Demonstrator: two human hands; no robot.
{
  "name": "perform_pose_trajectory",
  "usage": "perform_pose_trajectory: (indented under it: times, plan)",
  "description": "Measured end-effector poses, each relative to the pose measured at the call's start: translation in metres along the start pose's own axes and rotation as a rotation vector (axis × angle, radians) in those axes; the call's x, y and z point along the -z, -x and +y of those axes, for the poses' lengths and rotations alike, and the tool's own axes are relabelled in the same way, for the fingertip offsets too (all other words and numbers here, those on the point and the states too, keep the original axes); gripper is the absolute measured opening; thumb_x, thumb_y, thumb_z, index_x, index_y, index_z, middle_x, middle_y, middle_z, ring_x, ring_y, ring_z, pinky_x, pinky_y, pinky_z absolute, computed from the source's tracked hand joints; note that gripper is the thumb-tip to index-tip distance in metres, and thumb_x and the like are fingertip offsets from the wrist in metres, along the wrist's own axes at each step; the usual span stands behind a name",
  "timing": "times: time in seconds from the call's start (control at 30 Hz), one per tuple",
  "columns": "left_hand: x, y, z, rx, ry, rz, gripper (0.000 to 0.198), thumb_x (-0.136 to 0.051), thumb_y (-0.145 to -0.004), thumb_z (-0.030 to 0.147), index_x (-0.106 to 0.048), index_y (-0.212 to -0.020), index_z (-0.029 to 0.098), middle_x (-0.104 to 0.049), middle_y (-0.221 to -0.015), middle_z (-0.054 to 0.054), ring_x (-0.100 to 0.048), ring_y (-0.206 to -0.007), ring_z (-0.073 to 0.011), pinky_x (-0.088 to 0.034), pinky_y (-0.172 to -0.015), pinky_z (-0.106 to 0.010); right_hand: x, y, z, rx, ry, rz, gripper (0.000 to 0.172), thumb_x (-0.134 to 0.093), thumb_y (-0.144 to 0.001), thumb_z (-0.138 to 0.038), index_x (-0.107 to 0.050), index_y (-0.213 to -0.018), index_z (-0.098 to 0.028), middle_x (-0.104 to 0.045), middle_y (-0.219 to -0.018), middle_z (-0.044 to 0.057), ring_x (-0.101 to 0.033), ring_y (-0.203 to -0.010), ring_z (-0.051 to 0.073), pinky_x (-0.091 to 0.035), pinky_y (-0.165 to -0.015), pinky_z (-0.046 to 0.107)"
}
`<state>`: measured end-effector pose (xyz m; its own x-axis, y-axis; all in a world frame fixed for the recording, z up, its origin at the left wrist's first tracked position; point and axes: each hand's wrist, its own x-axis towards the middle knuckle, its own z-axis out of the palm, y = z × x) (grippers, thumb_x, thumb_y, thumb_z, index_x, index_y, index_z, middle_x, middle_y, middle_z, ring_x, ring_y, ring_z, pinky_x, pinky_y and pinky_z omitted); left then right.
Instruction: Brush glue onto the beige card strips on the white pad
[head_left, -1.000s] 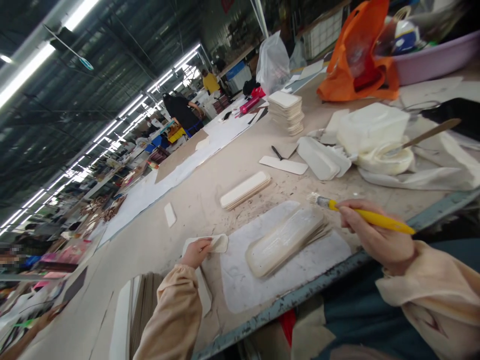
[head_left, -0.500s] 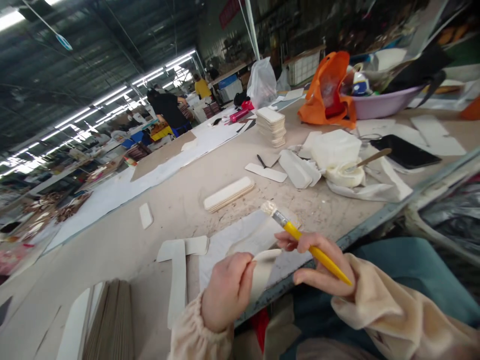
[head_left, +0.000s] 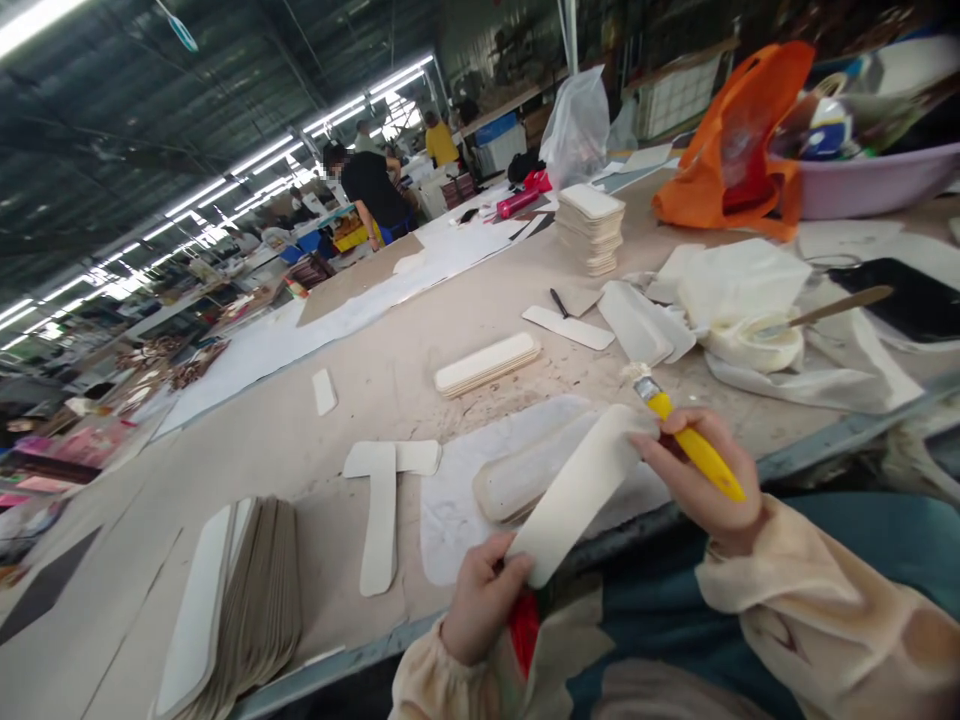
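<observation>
A long off-white strip with rounded ends (head_left: 581, 490) slants between my hands at the table's near edge. My left hand (head_left: 486, 592) pinches its lower end between thumb and fingers. At its upper end, the thumb and fingertips of my right hand (head_left: 709, 470) grip the strip. That same hand also holds a yellow-handled brush (head_left: 694, 445), bristles up and coated with a pale paste. Beneath the strip, another rounded piece (head_left: 499, 490) lies on a white sheet (head_left: 446, 530). Two more strips (head_left: 381, 530) cross just left of the sheet.
A tall stack of strips (head_left: 255, 590) stands at the near left. Farther back are a low stack (head_left: 487, 363), a taller pile (head_left: 590, 230), and a paste container (head_left: 757, 345) with a stick. An orange bag (head_left: 739, 150) and a purple basin (head_left: 877, 185) sit at the right. Someone in black (head_left: 373, 190) stands far off.
The strip has come up off the sheet and is now stretched between both hands. My right hand has closed on its upper end, still holding the brush. The view has shifted.
</observation>
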<state>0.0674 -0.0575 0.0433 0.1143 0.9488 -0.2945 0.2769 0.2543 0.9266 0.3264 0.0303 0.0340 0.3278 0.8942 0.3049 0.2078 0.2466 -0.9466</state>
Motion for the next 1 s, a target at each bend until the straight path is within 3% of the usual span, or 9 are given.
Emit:
perform_pose_trajectory:
  times: [0.1,0.2,0.3,0.5,0.73,0.87,1.0]
  plan:
    - [0.016,-0.013,0.004,0.052,0.029,0.153,0.034,-0.062,-0.078,0.041,-0.068,-0.099,0.015,-0.065,-0.074,-0.002,-0.056,-0.065,-0.0146,-0.045,-0.061,-0.026,-0.006,-0.009,0.002,0.032,0.056,-0.034,0.031,-0.072,-0.076,-0.039,-0.05,-0.09,-0.024,-0.051,-0.068,-0.005,-0.049,-0.055,0.012,-0.042,-0.054,0.026]
    - [0.027,-0.033,0.014,0.017,-0.094,0.371,0.038,-0.068,-0.071,0.036,-0.062,-0.103,0.016,-0.064,-0.071,0.001,-0.058,-0.063,-0.0142,-0.045,-0.061,-0.026,-0.014,-0.017,0.001,0.065,0.15,-0.027,0.03,-0.071,-0.076,-0.04,-0.051,-0.09,-0.023,-0.053,-0.07,-0.003,-0.05,-0.056,0.012,-0.042,-0.055,0.026]
    - [0.033,-0.048,0.015,-0.003,-0.217,0.469,0.038,-0.069,-0.068,0.034,-0.055,-0.1,0.018,-0.061,-0.065,0.004,-0.059,-0.062,-0.0143,-0.044,-0.062,-0.025,-0.022,-0.023,0.004,0.088,0.201,-0.057,0.027,-0.067,-0.078,-0.04,-0.051,-0.091,-0.022,-0.054,-0.069,-0.002,-0.051,-0.056,0.012,-0.042,-0.055,0.026]
    - [0.034,-0.057,0.003,0.018,-0.348,0.451,0.043,-0.068,-0.07,0.037,-0.051,-0.106,0.02,-0.061,-0.063,0.006,-0.058,-0.062,-0.0147,-0.043,-0.065,-0.027,-0.025,-0.026,0.019,0.1,0.281,-0.08,0.025,-0.064,-0.08,-0.04,-0.051,-0.09,-0.022,-0.056,-0.067,-0.002,-0.051,-0.054,0.013,-0.043,-0.054,0.027]
    - [0.034,-0.057,0.004,0.044,-0.425,0.432,0.052,-0.066,-0.072,0.039,-0.05,-0.117,0.017,-0.06,-0.064,0.006,-0.058,-0.063,-0.0153,-0.044,-0.067,-0.027,-0.025,-0.026,0.029,0.131,0.368,-0.125,0.022,-0.061,-0.082,-0.04,-0.051,-0.091,-0.022,-0.059,-0.071,-0.001,-0.057,-0.059,0.015,-0.045,-0.06,0.029]
    - [0.036,-0.057,0.005,0.053,-0.492,0.366,0.041,-0.062,-0.075,0.041,-0.058,-0.11,0.018,-0.06,-0.064,0.005,-0.058,-0.063,-0.0154,-0.043,-0.067,-0.028,-0.025,-0.026,0.036,0.144,0.469,-0.147,0.02,-0.06,-0.083,-0.038,-0.051,-0.091,-0.022,-0.06,-0.07,-0.001,-0.058,-0.059,0.016,-0.045,-0.058,0.027]
    - [0.039,-0.059,0.006,0.058,-0.575,0.323,0.04,-0.057,-0.078,0.046,-0.062,-0.108,0.02,-0.06,-0.065,0.005,-0.058,-0.065,-0.0161,-0.043,-0.067,-0.028,-0.025,-0.028,0.042,0.253,0.628,-0.14,0.013,-0.057,-0.083,-0.028,-0.053,-0.093,-0.022,-0.064,-0.076,0.003,-0.061,-0.068,0.019,-0.046,-0.061,0.029]
